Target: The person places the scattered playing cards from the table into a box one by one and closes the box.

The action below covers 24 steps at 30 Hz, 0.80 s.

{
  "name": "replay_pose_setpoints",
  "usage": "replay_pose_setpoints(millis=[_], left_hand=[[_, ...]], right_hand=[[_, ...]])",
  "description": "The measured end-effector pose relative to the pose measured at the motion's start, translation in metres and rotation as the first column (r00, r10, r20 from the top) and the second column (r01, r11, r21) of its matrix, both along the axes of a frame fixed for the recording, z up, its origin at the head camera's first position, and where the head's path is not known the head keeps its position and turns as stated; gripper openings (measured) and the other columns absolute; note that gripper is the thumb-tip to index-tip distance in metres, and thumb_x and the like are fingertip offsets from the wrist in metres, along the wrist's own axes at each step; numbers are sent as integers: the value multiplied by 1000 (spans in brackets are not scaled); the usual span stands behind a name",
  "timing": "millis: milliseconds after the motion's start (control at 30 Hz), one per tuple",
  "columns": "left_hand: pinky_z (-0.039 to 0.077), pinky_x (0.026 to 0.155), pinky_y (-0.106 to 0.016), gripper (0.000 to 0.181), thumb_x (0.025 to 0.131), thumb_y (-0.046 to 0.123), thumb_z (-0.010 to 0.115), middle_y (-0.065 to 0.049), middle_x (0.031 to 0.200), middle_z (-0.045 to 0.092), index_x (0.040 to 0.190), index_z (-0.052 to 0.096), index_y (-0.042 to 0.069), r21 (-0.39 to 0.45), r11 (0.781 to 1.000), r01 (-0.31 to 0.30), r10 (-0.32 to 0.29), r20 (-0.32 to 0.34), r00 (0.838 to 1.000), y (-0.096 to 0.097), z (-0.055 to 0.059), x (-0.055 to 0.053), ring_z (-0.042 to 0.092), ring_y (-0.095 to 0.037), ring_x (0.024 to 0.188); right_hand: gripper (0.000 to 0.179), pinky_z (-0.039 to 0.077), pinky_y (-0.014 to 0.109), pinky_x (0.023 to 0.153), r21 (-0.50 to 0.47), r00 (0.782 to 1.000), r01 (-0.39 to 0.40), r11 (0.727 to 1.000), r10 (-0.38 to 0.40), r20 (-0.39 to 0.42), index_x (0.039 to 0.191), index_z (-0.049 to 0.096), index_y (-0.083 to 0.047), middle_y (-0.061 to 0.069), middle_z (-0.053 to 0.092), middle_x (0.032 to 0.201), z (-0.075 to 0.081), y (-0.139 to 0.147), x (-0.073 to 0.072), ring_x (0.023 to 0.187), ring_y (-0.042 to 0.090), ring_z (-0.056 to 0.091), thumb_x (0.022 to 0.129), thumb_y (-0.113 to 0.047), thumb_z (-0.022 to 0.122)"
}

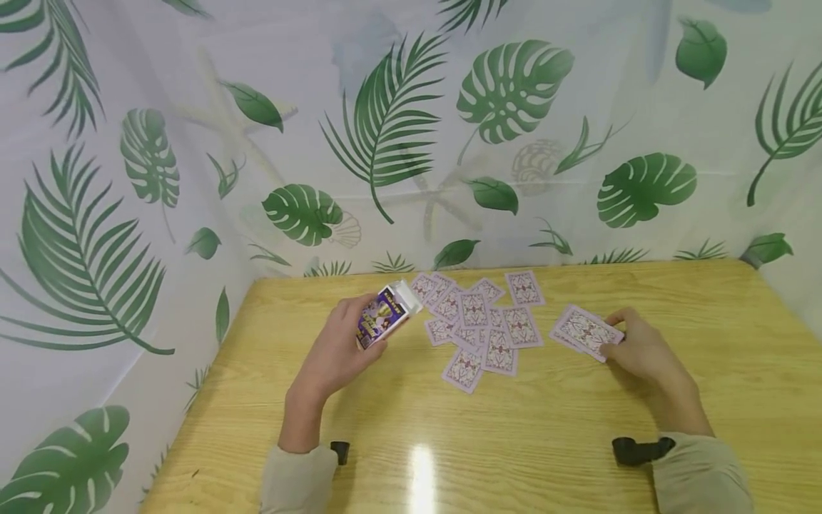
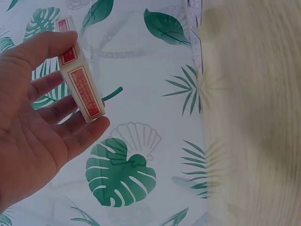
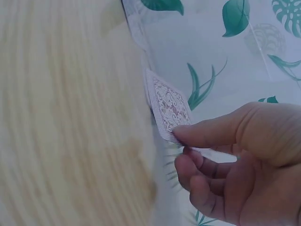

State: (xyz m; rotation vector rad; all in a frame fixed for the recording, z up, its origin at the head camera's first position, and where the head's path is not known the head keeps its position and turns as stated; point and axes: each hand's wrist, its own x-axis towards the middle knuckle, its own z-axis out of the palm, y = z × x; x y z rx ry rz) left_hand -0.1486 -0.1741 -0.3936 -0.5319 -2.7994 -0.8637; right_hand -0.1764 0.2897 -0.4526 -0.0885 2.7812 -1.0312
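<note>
My left hand (image 1: 342,348) grips a purple playing-card box (image 1: 383,317) whose white flap (image 1: 407,295) stands open toward the cards. In the left wrist view, the box's narrow side (image 2: 84,92) shows red printed panels between thumb and fingers. Over on the right, my right hand (image 1: 644,351) pinches a few patterned playing cards (image 1: 586,330) at their near corner, between thumb and fingertips. The right wrist view shows the held cards (image 3: 170,106) tilted, backs up. Between both hands, several playing cards (image 1: 474,310) lie spread and overlapping, backs up. Whether the box holds anything is hidden.
A light wooden table (image 1: 385,428) carries everything. Behind it and along the left hangs a white cloth (image 1: 411,143) printed with green leaves. One loose card (image 1: 524,288) lies near the table's back edge. Dark straps (image 1: 642,451) sit at the wrists.
</note>
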Motion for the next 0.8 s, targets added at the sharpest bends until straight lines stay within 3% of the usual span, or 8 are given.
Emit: replay_pose_setpoints(millis=[233, 400, 533, 633, 800], left_hand=[[50, 83, -32, 63, 85, 15, 73, -15, 135, 49, 142, 47, 7, 55, 997, 48, -47, -13, 999, 8, 8, 1, 51, -23, 107], [50, 85, -33, 62, 83, 11, 71, -15, 136, 48, 140, 48, 7, 91, 992, 83, -82, -15, 996, 16, 16, 1, 50, -24, 111], [50, 83, -32, 60, 83, 10, 71, -13, 137, 48, 139, 50, 8, 110, 989, 98, -98, -6, 995, 25, 22, 4, 49, -23, 111], [50, 81, -31, 60, 83, 9, 72, -13, 137, 48, 139, 50, 8, 114, 986, 125, -125, -14, 992, 31, 26, 8, 49, -23, 111], [51, 87, -34, 61, 83, 7, 73, -13, 137, 48, 139, 51, 7, 59, 982, 182, -179, -47, 983, 39, 30, 16, 47, -26, 119]], right_hand=[[47, 49, 28, 49, -151, 986, 65, 986, -87, -144, 140, 41, 7, 18, 51, 89, 22, -19, 7, 62, 20, 58, 95, -3, 51], [35, 54, 27, 53, -313, 947, 87, 946, -176, -268, 131, 50, 6, 22, 57, 104, 53, -44, 15, 65, 11, 65, 100, -9, 51], [27, 51, 21, 51, -429, 916, 56, 902, -218, -337, 120, 61, 8, 16, 59, 108, 76, -70, 25, 61, 5, 64, 100, -8, 54], [26, 52, 20, 52, -510, 915, 17, 860, -219, -339, 118, 63, 9, 7, 61, 106, 89, -87, 34, 60, 7, 65, 98, -7, 57], [26, 55, 22, 55, -614, 943, -74, 786, -146, -300, 120, 61, 9, 2, 63, 103, 100, -104, 47, 66, 10, 66, 96, -3, 60]])
